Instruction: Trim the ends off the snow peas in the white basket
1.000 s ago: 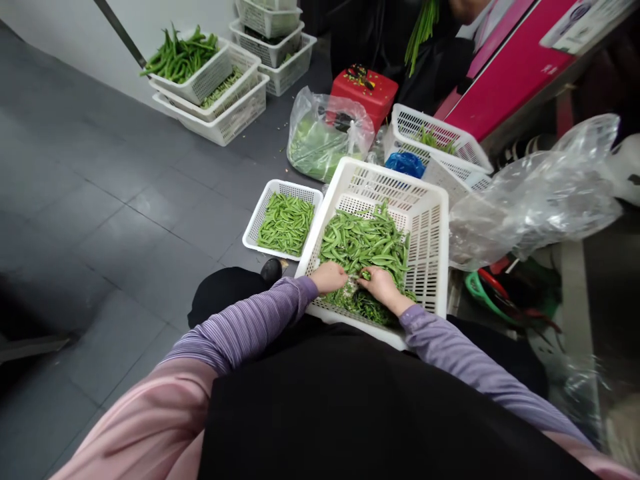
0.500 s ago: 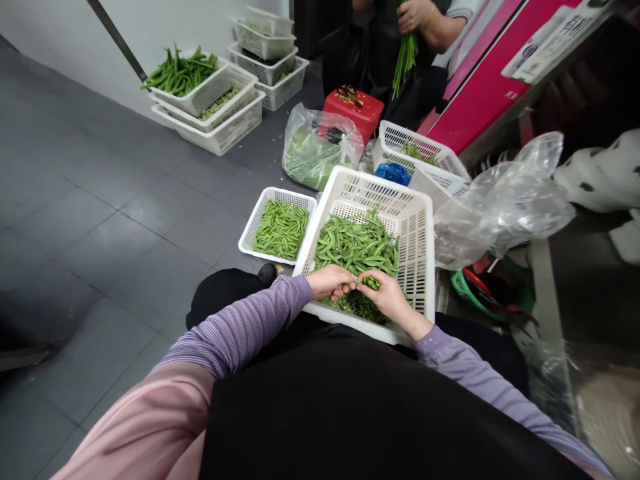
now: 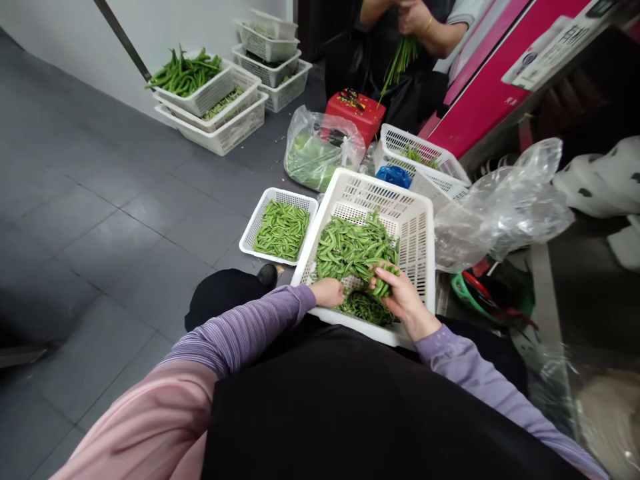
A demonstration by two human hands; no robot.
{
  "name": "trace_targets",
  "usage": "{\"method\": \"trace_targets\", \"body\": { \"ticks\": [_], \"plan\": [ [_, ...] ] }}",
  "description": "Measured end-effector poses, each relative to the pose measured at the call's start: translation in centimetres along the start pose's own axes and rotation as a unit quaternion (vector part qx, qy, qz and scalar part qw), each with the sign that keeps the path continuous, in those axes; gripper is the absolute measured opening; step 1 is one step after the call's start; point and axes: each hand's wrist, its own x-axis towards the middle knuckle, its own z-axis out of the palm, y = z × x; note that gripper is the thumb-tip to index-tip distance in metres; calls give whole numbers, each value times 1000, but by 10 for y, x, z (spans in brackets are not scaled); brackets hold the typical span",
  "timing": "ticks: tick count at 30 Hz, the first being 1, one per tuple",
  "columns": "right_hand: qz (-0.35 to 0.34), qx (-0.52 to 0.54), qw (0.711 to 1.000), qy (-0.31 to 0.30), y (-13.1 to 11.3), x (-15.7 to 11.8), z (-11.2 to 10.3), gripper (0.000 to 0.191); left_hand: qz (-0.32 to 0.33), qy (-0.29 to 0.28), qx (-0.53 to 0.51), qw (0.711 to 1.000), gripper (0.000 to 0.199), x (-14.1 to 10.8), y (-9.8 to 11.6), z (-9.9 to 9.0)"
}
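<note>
My right hand [image 3: 400, 293] is wrapped round several green pea pods [image 3: 381, 280] over the right side of a large white basket [image 3: 424, 260]. My left hand [image 3: 327, 293] is closed above the basket's near left part; what it holds, if anything, is hidden. Flat green pods [image 3: 350, 247] fill the middle of the basket. Darker green trimmings [image 3: 369, 308] lie at its near end, below my hands. A smaller white basket [image 3: 246, 241] with pods in it stands against the large basket's left side.
Behind are a plastic bag of greens [image 3: 313, 153], a red box [image 3: 367, 120] and another white basket [image 3: 450, 175]. A person's hands [image 3: 415, 19] hold green stalks. Stacked baskets [image 3: 225, 137] stand by the wall. Clear plastic [image 3: 505, 207] lies at right.
My hands have moved apart. The right one has risen slightly to the right with its pods, while the left has drawn back a little and its fingers have turned downward.
</note>
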Motion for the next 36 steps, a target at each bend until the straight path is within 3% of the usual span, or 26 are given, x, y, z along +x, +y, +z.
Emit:
{"method": "trace_targets", "body": {
  "ticks": [3, 9, 11, 13, 15, 17, 19, 20, 21, 23, 25, 27, 28, 30, 32, 36],
  "plan": [
    [33, 16, 999, -21, 2, 0, -5, 21, 54, 38, -58, 996, 28, -2, 4, -2],
    [74, 31, 996, -40, 21, -3, 0, 20, 154, 53, -101, 981, 25, -5, 16, -7],
    [55, -43, 997, -28, 22, -2, -3, 24, 143, 62, -70, 985, 25, -6, 17, -8],
    [-29, -185, 982, 16, 18, -2, -10, 29, 127, 75, -11, 989, 25, -7, 17, -10],
    [-152, -365, 918, 33, 10, -3, -18, 30, 124, 86, 60, 987, 25, -9, 16, -10],
    [-239, -516, 821, -48, 3, -5, -23, 30, 132, 86, 121, 980, 25, -10, 15, -9],
    [-259, -601, 738, -166, 0, -7, -21, 33, 141, 78, 160, 974, 25, -11, 15, -7],
    [-255, -618, 715, -204, 0, -7, -18, 34, 145, 78, 170, 972, 25, -11, 16, -5],
    [-252, -619, 712, -217, 3, -8, -15, 32, 147, 86, 172, 970, 25, -11, 16, -4],
    [-247, -574, 761, -175, 10, -6, -8, 22, 142, 121, 157, 970, 27, -10, 17, -2],
    [-206, -458, 859, -105, 17, -4, -5, 11, 127, 154, 133, 971, 31, -8, 17, -1],
    [-118, -279, 952, -43, 21, 0, -9, 11, 92, 138, 132, 977, 33, -7, 16, 1],
    [-69, -181, 981, -22, 22, 3, -13, 12, 68, 105, 143, 982, 32, -6, 15, 3],
    [12, -15, 1000, 4, 18, 8, -26, 12, 20, 13, 170, 985, 28, -4, 11, 5],
    [69, 80, 994, 9, 13, 14, -42, 9, 12, -52, 177, 983, 27, -2, 6, 8],
    [175, 83, 981, 5, 15, 29, -59, 12, 60, -86, 155, 982, 45, 2, 1, 8]
  ]
}}
